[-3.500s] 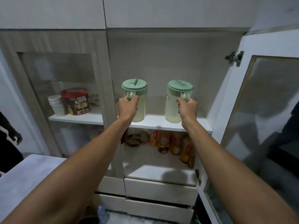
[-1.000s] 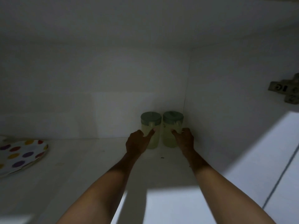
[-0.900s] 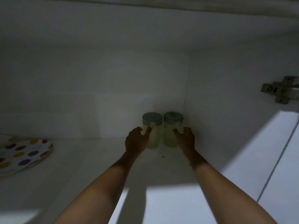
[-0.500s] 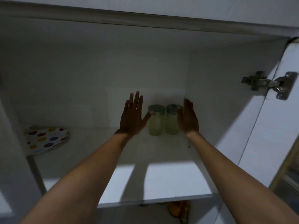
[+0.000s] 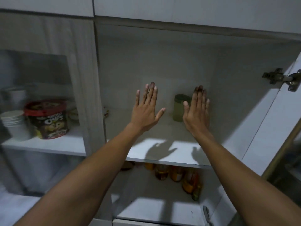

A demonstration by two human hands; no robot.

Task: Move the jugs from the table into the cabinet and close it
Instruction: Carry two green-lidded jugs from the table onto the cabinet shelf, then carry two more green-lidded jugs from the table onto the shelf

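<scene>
A green-lidded jug (image 5: 178, 110) stands upright toward the back right corner of the cabinet shelf (image 5: 135, 151). The right hand (image 5: 196, 116) partly covers it. The left hand (image 5: 145, 115) is beside it. Both hands are spread flat, fingers straight, grasping nothing. The cabinet door (image 5: 268, 128) stands open at the shelf's right edge.

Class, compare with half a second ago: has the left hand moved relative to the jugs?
Yes. The left hand has drawn away leftward from the visible jug; its thumb, then against that jug, now stands clear of it.
</scene>
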